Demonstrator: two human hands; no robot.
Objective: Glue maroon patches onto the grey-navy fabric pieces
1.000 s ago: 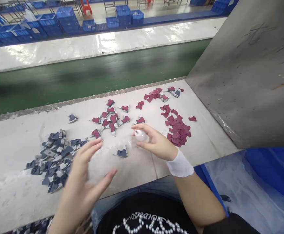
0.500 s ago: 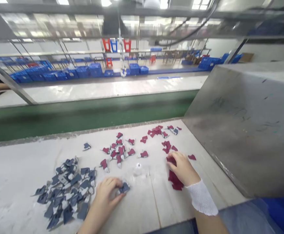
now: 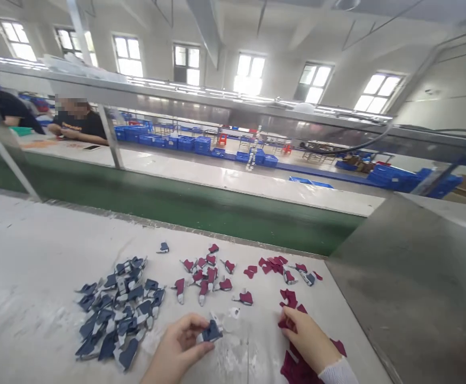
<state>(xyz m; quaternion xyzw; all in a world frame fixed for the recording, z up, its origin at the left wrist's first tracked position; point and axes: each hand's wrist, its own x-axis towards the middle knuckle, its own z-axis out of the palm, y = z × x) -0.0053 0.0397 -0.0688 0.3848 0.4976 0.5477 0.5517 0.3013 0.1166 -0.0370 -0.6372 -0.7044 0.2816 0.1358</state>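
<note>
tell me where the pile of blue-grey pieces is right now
In the head view, the blue-grey pile lies left of centre on the near table, left of the maroon-topped pieces and the left hand.

Passable btwn L hand (image 3: 182, 346), R hand (image 3: 307, 338); bottle (image 3: 234, 313) far end; navy pile (image 3: 116, 314) blocks L, metal panel (image 3: 412, 282) R

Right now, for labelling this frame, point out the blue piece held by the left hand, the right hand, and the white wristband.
Held blue piece (image 3: 212, 332): head view, dark face.
Right hand (image 3: 310, 337): head view, back of hand.
White wristband (image 3: 339, 372): head view, visible middle.
</note>
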